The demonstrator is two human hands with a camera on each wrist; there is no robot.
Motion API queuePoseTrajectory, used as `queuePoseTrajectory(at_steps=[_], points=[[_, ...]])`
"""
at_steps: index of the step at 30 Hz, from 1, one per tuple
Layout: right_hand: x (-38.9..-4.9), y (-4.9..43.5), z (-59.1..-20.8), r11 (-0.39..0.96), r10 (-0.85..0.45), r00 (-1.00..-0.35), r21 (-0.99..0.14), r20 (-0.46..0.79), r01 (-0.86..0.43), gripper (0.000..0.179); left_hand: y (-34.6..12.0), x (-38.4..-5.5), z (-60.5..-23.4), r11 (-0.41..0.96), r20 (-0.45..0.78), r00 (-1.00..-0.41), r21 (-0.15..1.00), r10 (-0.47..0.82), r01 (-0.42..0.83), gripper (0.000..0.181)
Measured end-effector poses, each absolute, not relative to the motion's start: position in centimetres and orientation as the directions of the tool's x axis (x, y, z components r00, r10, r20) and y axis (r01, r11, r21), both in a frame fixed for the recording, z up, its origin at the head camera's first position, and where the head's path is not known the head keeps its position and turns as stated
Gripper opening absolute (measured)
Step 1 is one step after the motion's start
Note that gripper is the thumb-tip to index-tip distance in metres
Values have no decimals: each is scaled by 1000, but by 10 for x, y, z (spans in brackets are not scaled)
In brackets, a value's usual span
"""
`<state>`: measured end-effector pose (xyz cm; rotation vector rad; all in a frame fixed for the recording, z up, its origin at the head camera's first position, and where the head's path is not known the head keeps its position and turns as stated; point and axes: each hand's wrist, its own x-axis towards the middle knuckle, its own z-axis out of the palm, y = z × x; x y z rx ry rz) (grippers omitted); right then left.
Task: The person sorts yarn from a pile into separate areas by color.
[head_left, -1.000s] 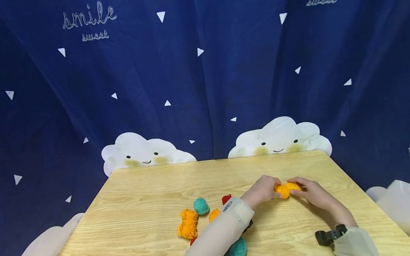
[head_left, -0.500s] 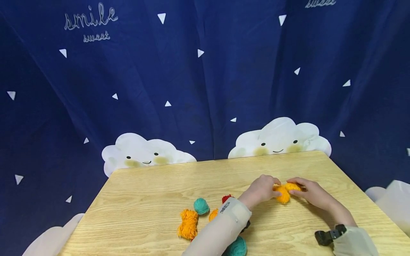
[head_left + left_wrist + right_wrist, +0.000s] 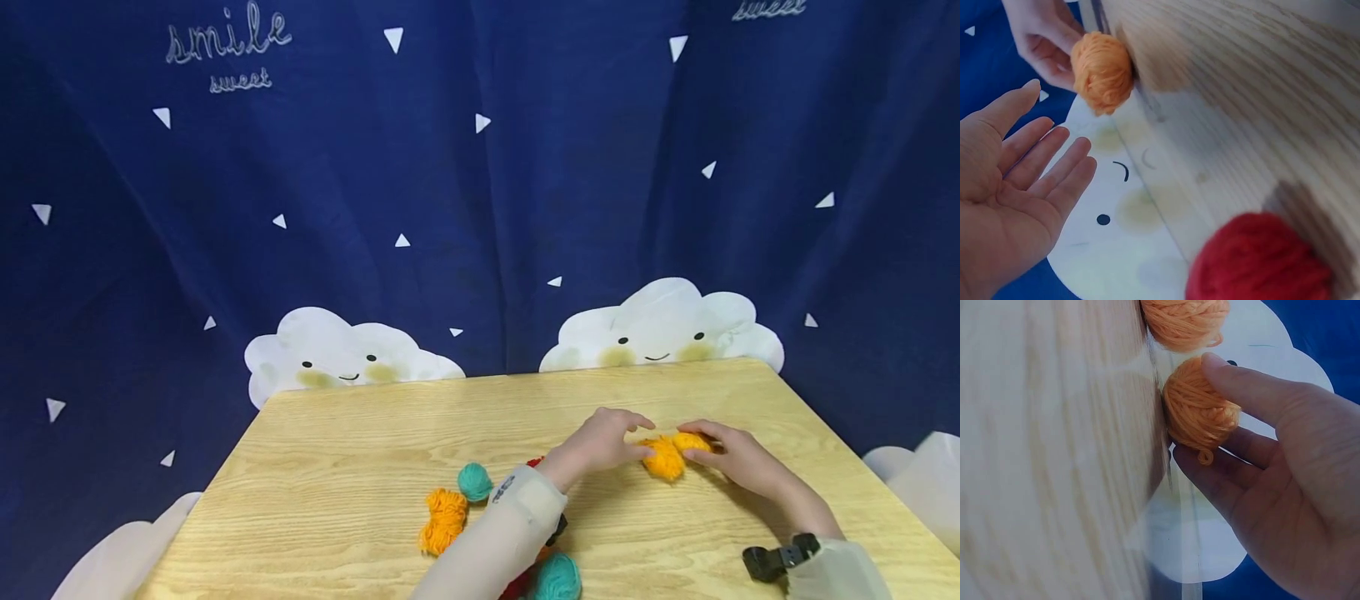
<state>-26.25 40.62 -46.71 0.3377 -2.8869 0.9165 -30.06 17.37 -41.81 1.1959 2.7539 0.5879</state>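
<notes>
Two orange yarn balls lie side by side toward the right of the wooden table. In the head view my left hand (image 3: 600, 439) is beside the left yarn ball (image 3: 663, 460), thumb and fingers spread apart. The left wrist view shows that left hand (image 3: 1025, 181) with its palm bare and fingers extended. My right hand (image 3: 738, 458) holds the right yarn ball (image 3: 692, 442). Up close, its thumb lies on top of this yarn ball (image 3: 1197, 406), with fingers curled beneath, near a small loose loop. The other orange ball (image 3: 1188, 322) sits just beyond.
An orange yarn skein (image 3: 444, 523), a teal yarn ball (image 3: 475, 482) and another teal ball (image 3: 558, 577) are left of centre on the table (image 3: 337, 467). A red yarn ball (image 3: 1260, 262) is near my left wrist. My left sleeve (image 3: 495, 533) covers part of this group.
My left hand has released the left orange yarn ball and drawn off to the left, its fingers widening. That ball sits slightly closer to me. My right hand stays at its ball.
</notes>
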Motion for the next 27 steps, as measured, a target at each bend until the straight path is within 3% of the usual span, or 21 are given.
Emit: queuePoseTrajectory(at_steps=[16, 27], points=[[-262, 403, -467, 805, -186, -966, -536, 181, -255, 46, 129, -293, -397, 501, 149, -605, 426, 782, 753, 47], [-259, 402, -468, 828, -196, -966, -500, 167, -255, 46, 86, -276, -387, 452, 200, -590, 470, 782, 758, 46]])
